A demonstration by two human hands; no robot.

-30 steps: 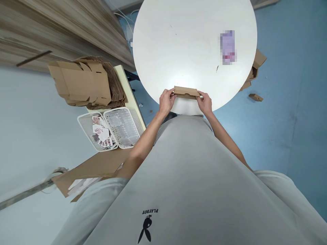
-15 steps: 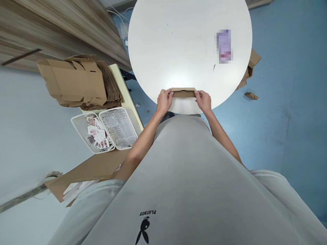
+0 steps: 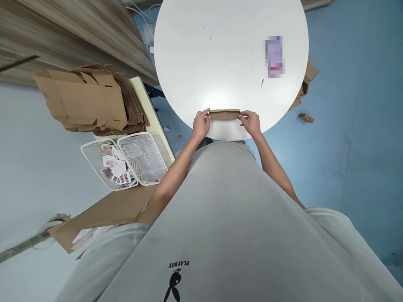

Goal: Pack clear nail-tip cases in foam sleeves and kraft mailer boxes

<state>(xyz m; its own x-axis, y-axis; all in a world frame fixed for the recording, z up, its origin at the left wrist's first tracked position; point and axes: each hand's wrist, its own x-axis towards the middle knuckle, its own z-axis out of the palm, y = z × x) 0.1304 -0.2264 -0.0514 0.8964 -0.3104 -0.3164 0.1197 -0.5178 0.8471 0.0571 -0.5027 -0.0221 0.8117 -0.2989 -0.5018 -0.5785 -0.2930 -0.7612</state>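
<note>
A small brown cardboard box is at the near edge of the round white table, its long side facing me. My left hand grips the box's left end between thumb and fingers. At the opposite end, my right hand pinches the right corner, its fingers curled. The top panel shows as a thin strip along the far edge, with a small notch in its middle. What is inside the box is hidden.
Flat cardboard blanks lie stacked on a side table at left. Beside them, one white basket holds printed cards and another basket clear plastic packs. A blurred purple item lies on the round table. Cardboard boxes are on the floor at right.
The box's top panel looks lower and flatter against its front side, and the dark gap beneath it has narrowed. Both hands stay at the box's ends. The whole view has shifted slightly.
</note>
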